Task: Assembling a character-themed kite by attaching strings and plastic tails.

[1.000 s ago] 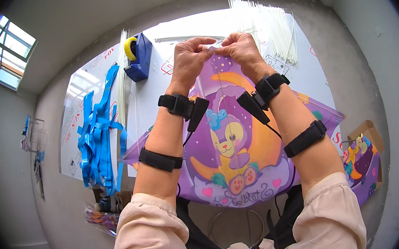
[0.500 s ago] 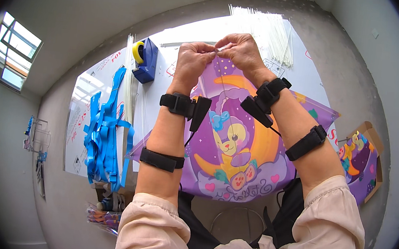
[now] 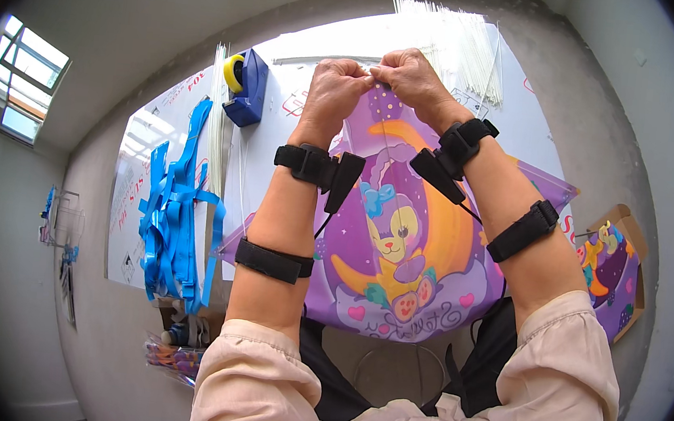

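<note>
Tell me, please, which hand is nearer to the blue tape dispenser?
Left. The left hand is to the right of the blue tape dispenser, not touching it; the right hand is farther right, beyond the left hand.

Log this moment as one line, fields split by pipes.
left hand: pinches tip of purple sheet | right hand: pinches same tip | table, left: blue straps, tape dispenser | table, far right: white rods

The printed sheet (image 3: 411, 242) looks like smooth cloth, the blue straps (image 3: 173, 247) and white tabletop (image 3: 271, 151) glossy, plastic-like.
</note>
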